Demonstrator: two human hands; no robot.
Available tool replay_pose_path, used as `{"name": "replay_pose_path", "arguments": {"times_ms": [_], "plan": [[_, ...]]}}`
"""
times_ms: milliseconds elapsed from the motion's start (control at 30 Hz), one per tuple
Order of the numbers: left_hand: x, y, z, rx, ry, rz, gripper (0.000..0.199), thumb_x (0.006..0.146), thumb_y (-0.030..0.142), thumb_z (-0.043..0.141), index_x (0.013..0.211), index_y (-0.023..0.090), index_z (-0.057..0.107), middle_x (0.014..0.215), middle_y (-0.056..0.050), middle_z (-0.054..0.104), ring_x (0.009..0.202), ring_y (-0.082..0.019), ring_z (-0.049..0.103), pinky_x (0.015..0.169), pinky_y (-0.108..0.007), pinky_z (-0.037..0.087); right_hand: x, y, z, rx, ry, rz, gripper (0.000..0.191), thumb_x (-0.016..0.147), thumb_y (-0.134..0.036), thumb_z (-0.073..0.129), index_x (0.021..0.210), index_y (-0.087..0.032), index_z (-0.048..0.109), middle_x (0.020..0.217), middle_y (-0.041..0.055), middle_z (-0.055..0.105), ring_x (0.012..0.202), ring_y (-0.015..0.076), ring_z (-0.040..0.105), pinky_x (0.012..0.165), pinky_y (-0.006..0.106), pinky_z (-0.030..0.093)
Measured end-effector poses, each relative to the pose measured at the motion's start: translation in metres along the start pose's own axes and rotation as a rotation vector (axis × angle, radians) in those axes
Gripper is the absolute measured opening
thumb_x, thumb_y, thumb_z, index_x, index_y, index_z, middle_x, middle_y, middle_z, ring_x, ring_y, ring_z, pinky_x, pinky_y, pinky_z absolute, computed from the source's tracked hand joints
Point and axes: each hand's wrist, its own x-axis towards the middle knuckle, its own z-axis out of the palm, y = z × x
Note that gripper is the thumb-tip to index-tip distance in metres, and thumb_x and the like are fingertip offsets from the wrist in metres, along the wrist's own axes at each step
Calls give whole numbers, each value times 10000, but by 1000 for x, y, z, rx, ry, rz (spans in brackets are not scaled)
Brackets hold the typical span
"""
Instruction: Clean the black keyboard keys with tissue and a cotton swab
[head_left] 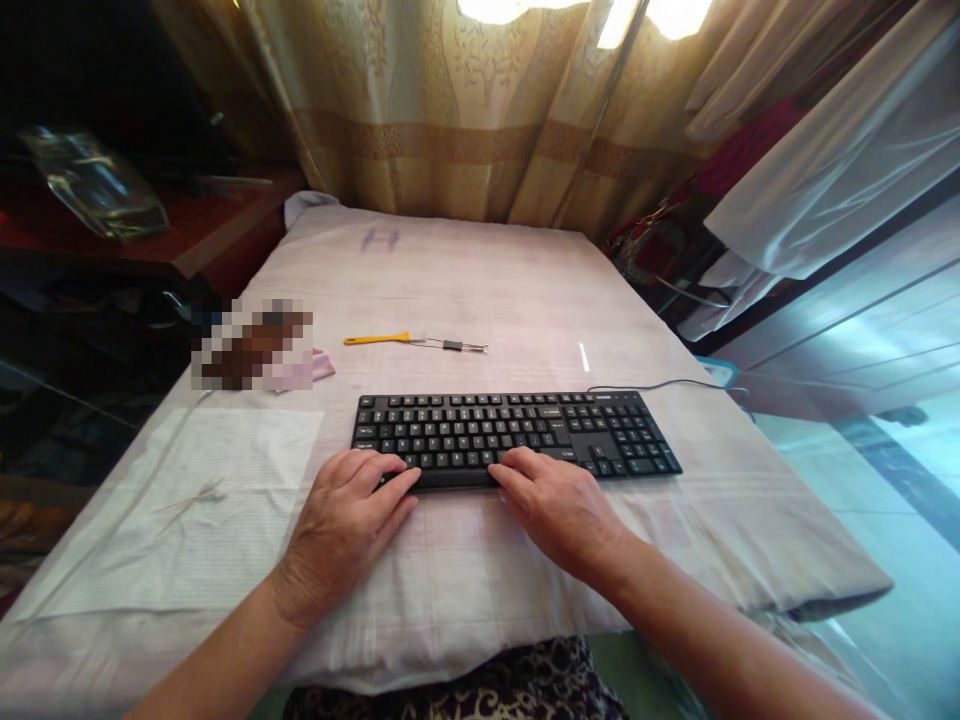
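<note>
A black keyboard (480,425) lies on the cloth-covered table (465,280), its cable running off to the right. My left hand (345,510) rests at its lower left corner, with fingertips on the front edge and the fingers loosely spread. At the lower middle, my right hand (559,505) touches the front edge with its fingertips; the thumb side is visible and some fingers are partly hidden. Neither hand shows anything in its grasp. Behind the keyboard lie a yellow-handled brush (379,340) and a thin metal tool with a dark middle (453,346).
On the left, a white textured cloth (247,540) carries several cotton swabs (199,497). Behind it are a blurred brown item (251,352) and a pink cloth (323,364). A glass container (101,190) stands on dark furniture, and curtains (450,110) hang behind the table.
</note>
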Motion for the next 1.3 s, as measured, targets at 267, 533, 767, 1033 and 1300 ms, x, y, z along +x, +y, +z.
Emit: {"name": "replay_pose_path", "arguments": {"times_ms": [267, 533, 767, 1033, 1300], "plan": [[6, 5, 3, -25, -15, -53, 208, 927, 270, 591, 1074, 208, 724, 1021, -79, 717, 969, -247, 606, 893, -438, 478, 1, -5, -2, 31, -42, 37, 184, 952, -139, 538, 1046, -186, 689, 1125, 104, 696, 930, 191, 678, 754, 270, 525], [8, 14, 6, -43, 32, -68, 127, 909, 242, 626, 964, 211, 735, 970, -58, 735, 941, -234, 613, 893, -416, 466, 4, -12, -10, 42, -99, 110, 196, 971, -182, 525, 1076, -214, 687, 1105, 89, 697, 884, 189, 687, 718, 271, 523], [4, 10, 5, -27, 30, -67, 175, 908, 251, 622, 1038, 206, 730, 994, -74, 730, 955, -244, 617, 886, -422, 475, 2, -10, -15, 145, -82, 151, 220, 943, -190, 552, 1107, -217, 697, 1132, 79, 700, 897, 190, 694, 755, 285, 519], [0, 8, 1, -59, 54, -8, 177, 917, 257, 612, 1047, 233, 730, 1012, -53, 740, 954, -231, 624, 900, -411, 473, 12, 18, -16, 614, 204, 283, 127, 879, -256, 591, 862, -209, 708, 842, 18, 742, 759, 168, 671, 702, 273, 482], [-2, -47, -8, 75, 173, -195, 239, 965, 294, 502, 1051, 215, 710, 993, -73, 744, 937, -241, 665, 854, -406, 486, 62, -33, -1, 681, 387, 174, 74, 873, -247, 665, 899, -199, 715, 921, 31, 726, 832, 149, 661, 771, 249, 484]]}}
